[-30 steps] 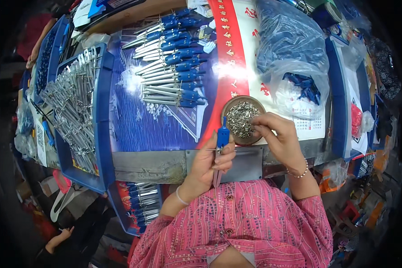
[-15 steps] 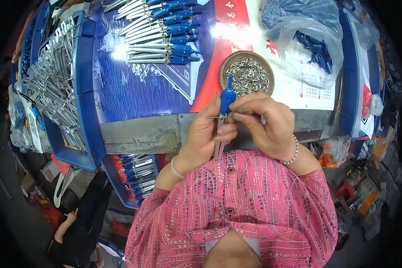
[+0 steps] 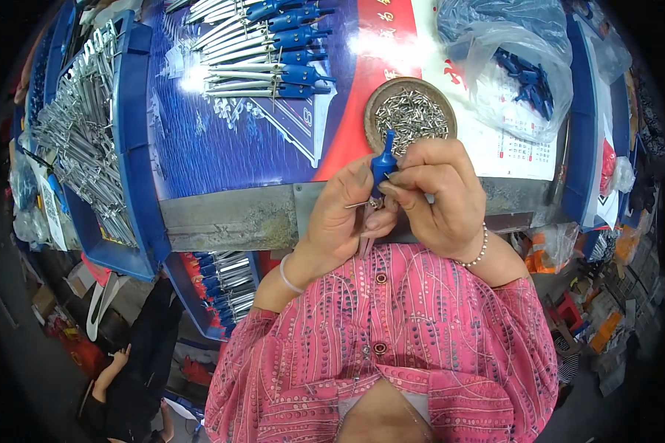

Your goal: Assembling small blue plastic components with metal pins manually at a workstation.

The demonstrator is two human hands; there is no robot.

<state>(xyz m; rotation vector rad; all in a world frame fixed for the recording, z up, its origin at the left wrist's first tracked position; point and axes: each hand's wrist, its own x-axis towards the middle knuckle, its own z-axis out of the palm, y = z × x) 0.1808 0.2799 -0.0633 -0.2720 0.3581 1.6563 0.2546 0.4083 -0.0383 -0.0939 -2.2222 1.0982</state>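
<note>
My left hand (image 3: 345,214) grips a small tool with a blue plastic handle (image 3: 382,164) and metal legs that hang down toward my chest. My right hand (image 3: 437,193) pinches the same tool just under the blue handle, with a thin metal pin sticking out to the left between the fingers. Both hands meet over the near edge of the table. Just beyond them sits a round brown dish (image 3: 411,112) full of small metal pins.
A row of finished blue-handled tools (image 3: 273,53) lies at the back of the blue table mat (image 3: 214,140). Blue bins hold metal legs (image 3: 81,140) at left and more finished tools (image 3: 225,284) below the table. Clear bags of blue handles (image 3: 521,70) lie at right.
My right hand left the dish of pins and came to the tool in my left hand. Both hands have drawn closer to my chest.
</note>
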